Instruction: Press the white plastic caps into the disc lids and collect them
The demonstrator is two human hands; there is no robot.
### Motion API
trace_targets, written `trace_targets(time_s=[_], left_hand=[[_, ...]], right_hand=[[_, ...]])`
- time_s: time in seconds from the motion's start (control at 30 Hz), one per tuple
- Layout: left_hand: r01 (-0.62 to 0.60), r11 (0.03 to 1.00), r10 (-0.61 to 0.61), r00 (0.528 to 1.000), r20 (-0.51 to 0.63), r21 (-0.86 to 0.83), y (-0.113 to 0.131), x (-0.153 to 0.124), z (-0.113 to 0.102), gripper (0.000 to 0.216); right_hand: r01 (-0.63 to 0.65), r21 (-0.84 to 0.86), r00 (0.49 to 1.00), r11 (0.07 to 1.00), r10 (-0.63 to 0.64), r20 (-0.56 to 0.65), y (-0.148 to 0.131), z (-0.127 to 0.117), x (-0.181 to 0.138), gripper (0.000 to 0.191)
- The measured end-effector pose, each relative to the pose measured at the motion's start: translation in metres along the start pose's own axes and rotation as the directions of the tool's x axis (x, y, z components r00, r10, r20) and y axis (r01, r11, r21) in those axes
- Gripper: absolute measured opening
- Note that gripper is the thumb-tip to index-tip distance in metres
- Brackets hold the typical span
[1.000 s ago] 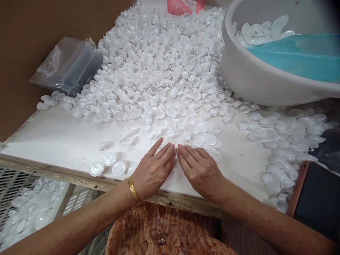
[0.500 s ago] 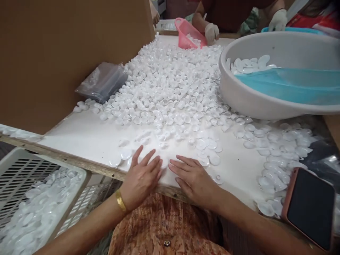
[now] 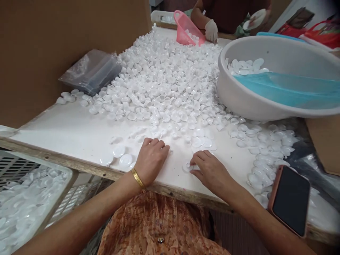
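My left hand [image 3: 151, 159], with a gold bracelet [image 3: 138, 178] at its wrist, is closed over the white table near the front edge. Its fingers curl under, so whatever they may grip is hidden. To the right, my right hand [image 3: 211, 170] pinches a thin white plastic disc [image 3: 186, 168] with a small raised centre between thumb and fingers. Just beyond that hand lies a cluster of similar flat discs [image 3: 203, 141]. Several more discs [image 3: 125, 160] lie left of my left hand. Farther back spreads a large heap of small white cup-like plastic pieces [image 3: 170, 81].
A grey tub [image 3: 247, 102] stands at right, near a phone [image 3: 290, 200] on the table edge. Plastic-wrapped packs [image 3: 91, 72] lean by a cardboard sheet [image 3: 66, 42]. A crate [image 3: 70, 180] stands lower left. Across the table are a pink scoop [image 3: 183, 30] and a co-worker's gloved hand [image 3: 211, 31].
My hands have moved apart. The left has gone from spread fingers to curled ones; the right has shifted right and closed on a disc. The camera view has shifted slightly.
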State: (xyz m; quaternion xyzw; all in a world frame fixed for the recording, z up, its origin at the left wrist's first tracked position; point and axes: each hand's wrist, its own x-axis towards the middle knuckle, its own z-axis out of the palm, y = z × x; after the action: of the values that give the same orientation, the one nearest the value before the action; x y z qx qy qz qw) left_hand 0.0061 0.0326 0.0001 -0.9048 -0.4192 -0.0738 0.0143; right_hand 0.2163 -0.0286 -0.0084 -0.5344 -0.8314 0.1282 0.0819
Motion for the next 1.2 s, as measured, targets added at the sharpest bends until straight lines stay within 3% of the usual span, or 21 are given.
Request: trace_targets(time_s=[0.17, 0.27, 0.37, 0.47, 0.53, 0.6, 0.67, 0.77, 0.87, 1.1, 1.2], left_hand=[[0.015, 0.997, -0.015, 1.000, -0.008, -0.075, 0.010, -0.004, 0.000, 0.013], [0.052, 0.994, -0.056, 0.998, -0.040, -0.098, 0.007, -0.008, -0.004, 0.017], [0.068, 0.990, -0.078, 0.994, -0.075, -0.122, 0.003, -0.014, -0.010, 0.018], [0.108, 0.977, -0.128, 0.987, -0.100, -0.185, 0.001, -0.017, -0.014, 0.017], [0.140, 0.958, -0.169, 0.981, -0.096, -0.251, 0.000, -0.016, -0.014, 0.018], [0.171, 0.935, -0.204, 0.976, -0.079, -0.312, 0.000, -0.013, -0.012, 0.019], [0.202, 0.919, -0.232, 0.972, -0.049, -0.340, 0.001, -0.010, -0.010, 0.019], [0.254, 0.912, -0.263, 0.965, 0.017, -0.321, 0.002, -0.005, -0.007, 0.018], [0.324, 0.897, -0.309, 0.946, 0.100, -0.300, 0.001, -0.002, -0.003, 0.017], [0.452, 0.852, -0.390, 0.884, 0.257, -0.263, -0.002, 0.006, -0.004, 0.017], [0.457, 0.824, -0.414, 0.889, 0.195, -0.336, 0.001, 0.017, -0.009, 0.027]], right_hand=[[0.011, -0.077, 0.998, 0.997, -0.016, -0.068, -0.003, -0.003, 0.006, 0.003], [0.006, -0.075, 0.998, 0.997, -0.011, -0.068, -0.004, -0.001, 0.010, 0.020], [0.056, -0.129, 0.996, 0.990, -0.063, -0.056, -0.004, 0.002, 0.010, 0.008], [-0.032, 0.064, 0.991, 0.997, 0.039, -0.126, -0.004, 0.000, 0.010, 0.014], [-0.179, 0.400, 0.969, 0.899, 0.232, -0.088, -0.007, -0.003, 0.015, 0.014], [-0.298, 0.700, 0.931, 0.649, 0.361, 0.061, -0.013, -0.006, 0.025, 0.011], [-0.348, 0.838, 0.906, 0.420, 0.382, 0.184, -0.020, -0.004, 0.039, 0.009], [-0.381, 0.893, 0.879, 0.240, 0.393, 0.270, -0.027, 0.005, 0.057, 0.005], [-0.412, 0.899, 0.850, 0.145, 0.417, 0.322, -0.027, 0.014, 0.066, 0.008], [-0.499, 0.862, 0.808, 0.093, 0.411, 0.423, -0.024, 0.016, 0.071, 0.009], [-0.531, 0.845, 0.787, 0.067, 0.408, 0.463, -0.024, 0.013, 0.074, 0.009]])
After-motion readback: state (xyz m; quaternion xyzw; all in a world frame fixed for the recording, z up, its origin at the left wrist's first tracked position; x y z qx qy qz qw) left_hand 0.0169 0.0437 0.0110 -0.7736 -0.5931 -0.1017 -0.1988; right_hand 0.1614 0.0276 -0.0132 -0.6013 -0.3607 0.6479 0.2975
